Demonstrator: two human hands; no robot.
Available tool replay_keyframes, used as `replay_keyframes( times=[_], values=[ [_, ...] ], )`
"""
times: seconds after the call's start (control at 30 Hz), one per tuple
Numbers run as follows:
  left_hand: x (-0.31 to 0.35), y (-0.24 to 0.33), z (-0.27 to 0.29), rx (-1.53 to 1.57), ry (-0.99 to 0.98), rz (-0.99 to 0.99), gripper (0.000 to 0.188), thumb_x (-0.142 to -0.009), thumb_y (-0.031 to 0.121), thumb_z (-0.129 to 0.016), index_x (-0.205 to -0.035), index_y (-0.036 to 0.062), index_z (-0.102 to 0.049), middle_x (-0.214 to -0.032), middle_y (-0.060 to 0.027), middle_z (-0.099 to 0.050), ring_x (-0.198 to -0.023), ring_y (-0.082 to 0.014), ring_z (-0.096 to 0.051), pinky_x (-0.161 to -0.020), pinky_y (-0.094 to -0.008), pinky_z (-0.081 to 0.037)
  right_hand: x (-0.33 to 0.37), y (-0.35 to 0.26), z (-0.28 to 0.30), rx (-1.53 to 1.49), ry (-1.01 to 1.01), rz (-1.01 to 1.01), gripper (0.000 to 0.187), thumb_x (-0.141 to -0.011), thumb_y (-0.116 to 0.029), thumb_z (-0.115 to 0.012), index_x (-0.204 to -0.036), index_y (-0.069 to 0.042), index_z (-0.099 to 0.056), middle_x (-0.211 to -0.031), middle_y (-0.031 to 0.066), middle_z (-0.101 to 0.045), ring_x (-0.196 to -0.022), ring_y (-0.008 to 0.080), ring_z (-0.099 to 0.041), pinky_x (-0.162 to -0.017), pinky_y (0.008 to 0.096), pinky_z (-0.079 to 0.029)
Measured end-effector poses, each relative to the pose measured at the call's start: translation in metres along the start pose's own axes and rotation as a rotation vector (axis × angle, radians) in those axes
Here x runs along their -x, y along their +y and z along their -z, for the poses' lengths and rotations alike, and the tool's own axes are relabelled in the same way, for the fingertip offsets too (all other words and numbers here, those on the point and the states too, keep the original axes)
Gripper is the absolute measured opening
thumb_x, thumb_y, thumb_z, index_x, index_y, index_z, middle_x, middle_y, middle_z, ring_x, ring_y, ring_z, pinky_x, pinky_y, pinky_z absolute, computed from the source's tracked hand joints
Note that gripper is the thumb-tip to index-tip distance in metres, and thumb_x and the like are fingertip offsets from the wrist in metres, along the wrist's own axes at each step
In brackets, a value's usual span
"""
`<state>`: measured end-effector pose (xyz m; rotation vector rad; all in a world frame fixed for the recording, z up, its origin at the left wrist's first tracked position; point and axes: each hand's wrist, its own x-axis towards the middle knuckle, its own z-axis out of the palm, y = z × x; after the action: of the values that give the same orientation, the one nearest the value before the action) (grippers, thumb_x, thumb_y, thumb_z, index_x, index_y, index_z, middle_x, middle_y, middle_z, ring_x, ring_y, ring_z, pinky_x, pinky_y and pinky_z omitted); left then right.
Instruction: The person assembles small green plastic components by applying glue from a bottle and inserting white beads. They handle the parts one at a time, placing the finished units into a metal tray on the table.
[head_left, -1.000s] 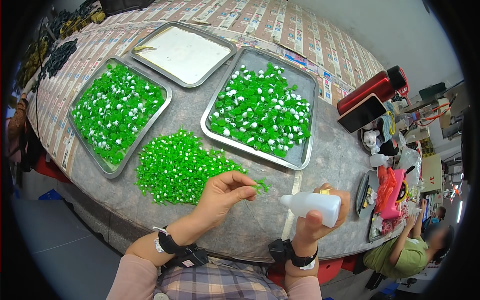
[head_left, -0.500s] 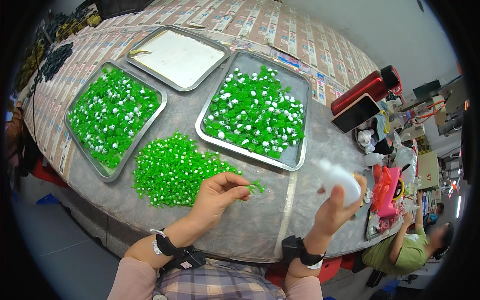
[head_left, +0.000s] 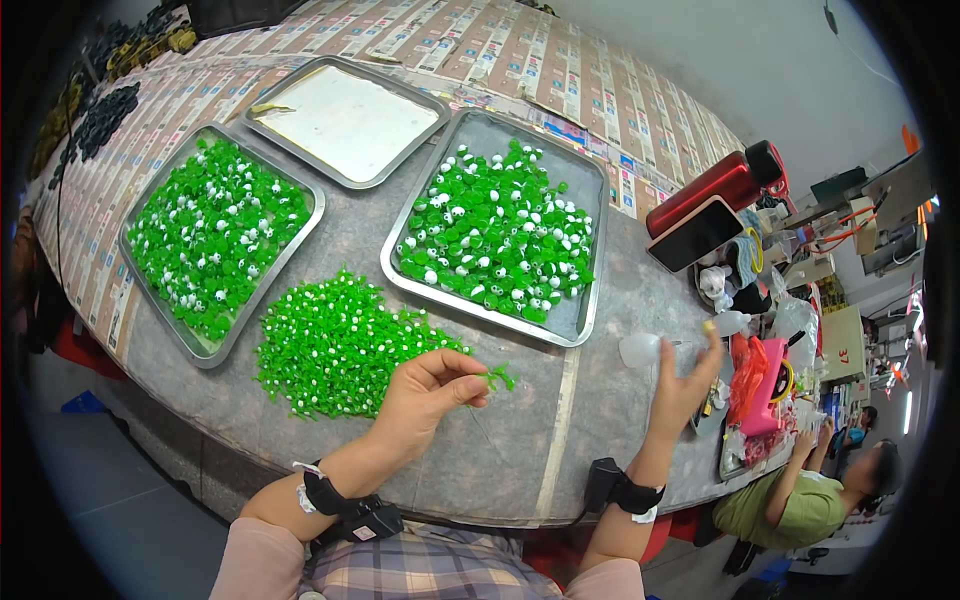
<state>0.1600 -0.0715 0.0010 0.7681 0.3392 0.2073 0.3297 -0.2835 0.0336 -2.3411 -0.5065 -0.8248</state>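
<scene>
A small green plastic piece [head_left: 500,378] is pinched between the thumb and forefinger of my left hand [head_left: 425,398], above the table beside the loose green pile. That pile [head_left: 345,345] is made of many small green pieces with white dots. On the right, my right hand [head_left: 682,395] has its fingers spread and nothing in its grasp. Just beyond its fingertips, a white squeeze bottle [head_left: 640,350] rests on the table, partly covered by the fingers.
Two metal trays, one at left [head_left: 312,215] and one at centre [head_left: 490,320], hold green pieces with white balls. Behind them stands a white-bottomed tray [head_left: 350,120]. Right of these are a red flask [head_left: 705,190], a phone [head_left: 695,233] and a pink holder [head_left: 765,385]. A person [head_left: 790,500] sits at right.
My right hand has let go of the white bottle, which now rests on the table, and its fingers have opened. My left hand still pinches the green piece. The view has shifted slightly.
</scene>
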Motion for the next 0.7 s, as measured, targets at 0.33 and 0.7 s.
replay_keyframes(
  times=[0.33, 0.7],
  values=[
    [-0.005, -0.001, 0.0, -0.004, -0.012, -0.024, 0.011, -0.077, 0.006, -0.057, -0.087, 0.0007, -0.056, -0.074, -0.0055, -0.059, -0.067, -0.0109, -0.056, -0.063, -0.023, -0.046, -0.02, -0.079, -0.088, -0.111, -0.655, 0.583, 0.021, -0.067, -0.001, -0.056, -0.088, -0.004, -0.053, -0.083, 0.0102, -0.054, -0.082, 0.025, -0.052, -0.07, 0.0323, -0.043],
    [0.001, 0.004, 0.0, 0.088, -0.051, -0.008, 0.011, -0.078, 0.006, -0.056, -0.088, 0.0005, -0.055, -0.079, -0.0063, -0.059, -0.07, -0.0125, -0.057, -0.066, -0.0242, -0.048, 0.021, -0.092, -0.02, -0.906, -0.908, -0.154, 0.022, -0.069, -0.001, -0.062, -0.089, -0.001, -0.055, -0.082, 0.005, -0.061, -0.076, 0.0109, -0.058, -0.069, 0.0234, -0.045]
  ],
)
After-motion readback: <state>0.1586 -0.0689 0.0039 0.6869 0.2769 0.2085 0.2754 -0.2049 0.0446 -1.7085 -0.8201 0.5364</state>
